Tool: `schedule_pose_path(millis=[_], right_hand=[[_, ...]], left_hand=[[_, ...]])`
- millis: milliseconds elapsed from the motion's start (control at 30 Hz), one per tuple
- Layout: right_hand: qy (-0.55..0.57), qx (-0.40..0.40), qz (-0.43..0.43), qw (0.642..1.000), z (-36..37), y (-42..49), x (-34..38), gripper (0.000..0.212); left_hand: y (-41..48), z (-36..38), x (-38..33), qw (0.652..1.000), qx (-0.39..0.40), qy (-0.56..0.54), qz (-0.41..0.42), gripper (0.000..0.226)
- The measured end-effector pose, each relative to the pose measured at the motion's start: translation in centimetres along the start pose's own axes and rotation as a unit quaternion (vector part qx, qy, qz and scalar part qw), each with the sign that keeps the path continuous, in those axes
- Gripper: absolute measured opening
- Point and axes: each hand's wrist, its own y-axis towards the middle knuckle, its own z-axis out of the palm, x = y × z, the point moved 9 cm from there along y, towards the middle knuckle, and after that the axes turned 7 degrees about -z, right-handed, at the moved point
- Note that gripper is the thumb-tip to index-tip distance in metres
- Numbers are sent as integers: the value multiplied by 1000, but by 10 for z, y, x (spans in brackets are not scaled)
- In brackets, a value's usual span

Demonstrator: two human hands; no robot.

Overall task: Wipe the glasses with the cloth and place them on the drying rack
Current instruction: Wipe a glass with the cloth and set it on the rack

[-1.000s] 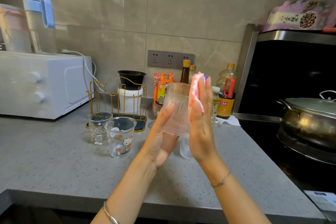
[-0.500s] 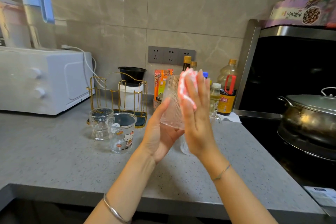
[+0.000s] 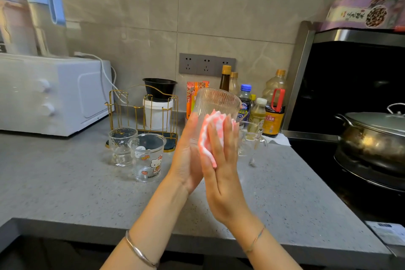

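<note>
I hold a ribbed clear glass (image 3: 215, 103) upright above the grey counter (image 3: 65, 193). My left hand (image 3: 186, 160) grips its left side and base, thumb up along the wall. My right hand (image 3: 223, 171) presses a pink-and-white cloth (image 3: 208, 136) flat against the near side with straight fingers. A gold wire drying rack (image 3: 140, 114) stands behind and to the left, with nothing hanging on it. In front of it stand a small clear glass (image 3: 121, 147) and a cartoon-printed cup (image 3: 148, 158). A handled glass mug (image 3: 251, 138) sits just right of my hands.
A white microwave (image 3: 50, 94) fills the left counter. A white tub with a black bowl (image 3: 158, 103) stands behind the rack. Sauce and oil bottles (image 3: 271, 105) line the wall. A lidded steel pot (image 3: 372, 136) sits on the stove at right.
My right hand and the cloth slid down from the glass's rim to its lower side. The glass now stands more upright, its rim showing above my fingers.
</note>
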Motion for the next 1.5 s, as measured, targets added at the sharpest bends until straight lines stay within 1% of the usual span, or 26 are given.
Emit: schedule_pose_path(millis=[133,233,333,400,467,500,567,633,733,800,900,967,1033,1100,1167,1333,1367,1433,1500], right_hand=[[-8,1,5,1000,-6,10,-2,57],[13,-21,2,1000,-17,27,-1,52],[46,-56,17,997,-37,54,-7,49],[60,-62,21,996,-41,63,-7,45],[65,-62,29,996,-38,60,-7,47],[65,-65,34,995,-37,55,-9,50],[70,-73,43,994,-35,44,-14,57],[71,-65,44,994,-27,34,-14,59],[23,-25,13,999,-8,15,-1,55],[-4,-5,6,1000,1,5,0,57],[-18,1,7,1000,-2,6,-3,56],[-30,-4,-13,999,-8,16,-1,53],[-20,-19,-16,999,-17,30,-3,52],[13,-35,8,999,-27,45,-10,52],[38,-43,27,998,-33,55,-16,50],[64,-57,41,995,-33,47,-20,49],[70,-61,37,995,-32,42,-20,50],[73,-52,29,996,-25,32,-16,49],[36,-30,14,999,-15,20,-9,50]], left_hand=[[-4,5,-7,999,13,41,13,43],[-5,7,-9,997,26,64,21,43],[-7,2,-3,999,23,24,20,44],[-7,0,2,1000,17,9,6,50],[-7,-1,1,1000,13,25,3,59],[-7,-1,-1,999,10,33,6,59],[-6,-2,-4,999,3,35,18,52],[-4,-2,-4,999,-3,28,23,49],[-2,-1,0,1000,6,-5,0,52],[-1,-2,0,1000,17,-22,-14,55],[-2,-2,0,1000,18,-2,-24,49],[-2,-1,0,999,16,20,-22,49],[-1,-4,1,1000,7,22,-15,54],[-2,-6,3,1000,6,13,-2,55],[-5,-3,6,1000,11,9,-11,56],[-4,-1,4,998,2,56,1,69],[-3,-1,4,998,-2,59,6,68],[0,0,4,999,-4,49,3,56],[2,1,8,999,0,30,-22,55]])
